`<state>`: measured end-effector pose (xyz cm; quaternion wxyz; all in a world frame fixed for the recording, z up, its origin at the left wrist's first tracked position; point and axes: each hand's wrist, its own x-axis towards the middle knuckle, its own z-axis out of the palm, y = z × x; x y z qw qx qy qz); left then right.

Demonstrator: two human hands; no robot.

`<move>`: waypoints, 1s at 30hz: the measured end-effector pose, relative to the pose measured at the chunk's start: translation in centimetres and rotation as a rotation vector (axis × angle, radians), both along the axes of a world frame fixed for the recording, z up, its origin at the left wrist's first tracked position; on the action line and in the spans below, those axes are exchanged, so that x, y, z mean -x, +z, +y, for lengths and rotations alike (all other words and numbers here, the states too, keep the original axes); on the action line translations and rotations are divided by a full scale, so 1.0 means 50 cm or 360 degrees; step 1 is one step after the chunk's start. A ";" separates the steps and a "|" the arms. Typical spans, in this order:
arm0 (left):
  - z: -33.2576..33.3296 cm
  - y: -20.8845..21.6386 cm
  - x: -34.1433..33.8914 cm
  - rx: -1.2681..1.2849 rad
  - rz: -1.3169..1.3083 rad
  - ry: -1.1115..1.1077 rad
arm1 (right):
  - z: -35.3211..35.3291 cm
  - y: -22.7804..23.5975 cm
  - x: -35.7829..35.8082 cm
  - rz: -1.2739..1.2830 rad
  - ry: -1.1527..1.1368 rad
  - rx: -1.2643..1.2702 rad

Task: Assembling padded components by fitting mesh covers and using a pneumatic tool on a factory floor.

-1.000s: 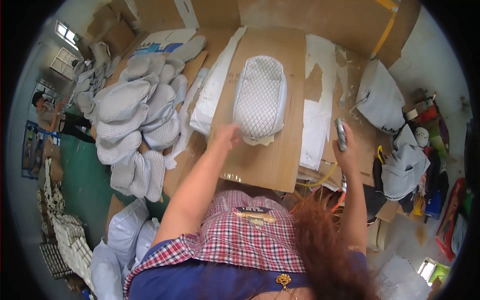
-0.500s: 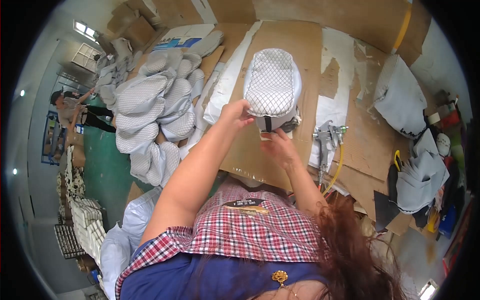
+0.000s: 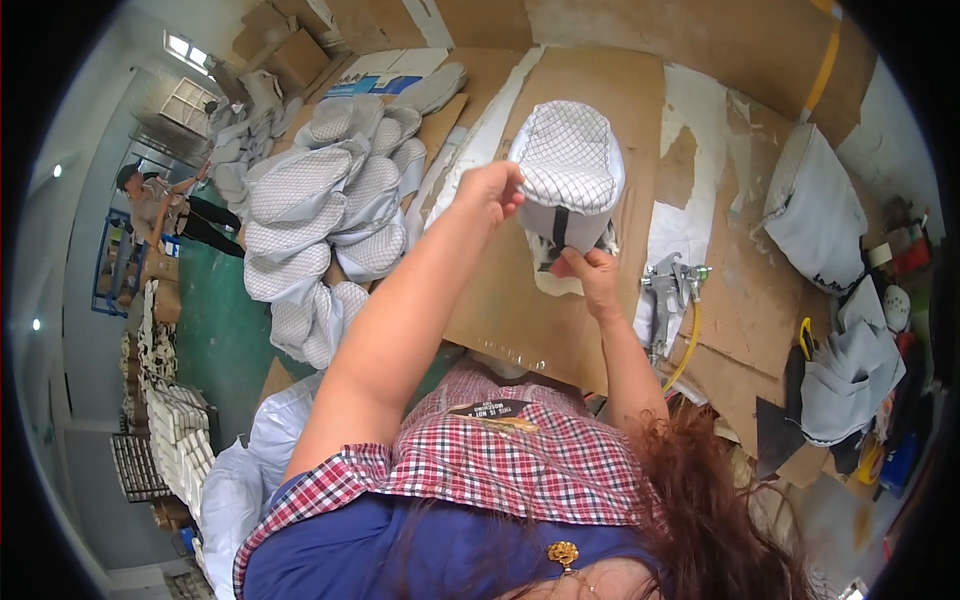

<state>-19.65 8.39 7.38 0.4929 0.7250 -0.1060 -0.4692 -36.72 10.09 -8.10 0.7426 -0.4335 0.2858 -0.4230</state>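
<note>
A padded, grey-white piece with a diamond-patterned top (image 3: pixel 568 150) and plain grey sides stands on the cardboard-covered table in front of me. Down its near side runs a black strap (image 3: pixel 560 224). My left hand (image 3: pixel 492 189) grips the near left edge of the padded piece, thumb and fingers closed on it. Below the strap, my right hand (image 3: pixel 592 274) pinches the lower near edge, where loose pale material shows. Its exact hold on the strap or the edge is hard to make out. The underside is hidden.
Similar patterned pieces (image 3: pixel 300 185) lie heaped at the left. A spray gun (image 3: pixel 668 285) with a yellow hose rests right of my right hand. Farther right are a large grey cover (image 3: pixel 815 215) and stacked grey fabric (image 3: pixel 850 375). Another person (image 3: pixel 165 205) stands far left.
My right hand has risen slightly and now pinches the lower edge below the strap. The padded piece has tipped back, showing more of its near side. The whole view has shifted a little.
</note>
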 end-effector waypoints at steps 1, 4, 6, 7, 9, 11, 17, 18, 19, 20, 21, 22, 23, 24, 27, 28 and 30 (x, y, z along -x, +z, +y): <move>-0.013 0.016 -0.015 0.0007 0.0007 0.0004 | -0.009 0.003 0.001 0.0007 0.0004 0.0007; -0.058 0.080 -0.087 0.0341 0.0046 -0.0165 | -0.039 -0.004 0.006 0.0122 0.0017 0.0013; -0.085 0.137 -0.178 0.0488 0.0148 -0.0222 | -0.041 -0.028 0.000 0.0092 0.0043 -0.0034; -0.094 0.164 -0.227 0.0534 0.0206 -0.0249 | -0.041 -0.040 -0.002 0.0064 0.0057 -0.0090; -0.098 0.241 -0.272 0.0619 0.0042 -0.0412 | -0.052 -0.083 0.029 0.0087 0.0038 -0.0051; -0.054 0.327 -0.366 0.0657 -0.0122 -0.0610 | -0.036 -0.056 0.021 0.0107 -0.0186 -0.0179; 0.189 0.503 -0.652 0.1309 0.0192 -0.1309 | -0.037 -0.032 0.011 0.0014 -0.0159 -0.0291; 0.210 0.505 -0.603 0.0794 -0.0715 -0.0612 | -0.042 -0.033 0.028 0.0104 -0.0232 -0.0254; 0.247 0.508 -0.627 0.0788 -0.0726 -0.0579 | -0.036 -0.015 0.018 0.0098 -0.0240 -0.0191; 0.282 0.500 -0.662 0.0658 -0.0941 -0.0799 | -0.031 0.010 0.005 0.0043 -0.0297 -0.0211; 0.313 0.488 -0.700 0.0523 -0.1149 -0.1024 | -0.025 0.027 -0.008 -0.0012 -0.0360 -0.0228; 0.330 0.458 -0.729 0.0471 -0.1029 -0.1052 | -0.030 0.022 -0.006 -0.0025 -0.0333 -0.0212; 0.352 0.422 -0.754 0.0488 -0.0807 -0.1040 | -0.034 0.019 -0.004 -0.0037 -0.0312 -0.0196; 0.369 0.385 -0.775 0.0439 -0.0680 -0.0990 | -0.029 0.030 -0.015 -0.0003 -0.0367 -0.0213; 0.444 0.276 -0.911 0.0068 -0.0623 -0.0877 | -0.019 0.058 -0.052 0.0145 -0.0383 -0.0111; 0.464 0.238 -0.955 -0.0224 -0.0744 -0.0846 | -0.010 0.078 -0.066 0.0128 -0.0361 -0.0087; 0.494 0.170 -1.035 -0.0669 -0.1018 -0.0622 | 0.003 0.104 -0.083 0.0131 -0.0387 -0.0102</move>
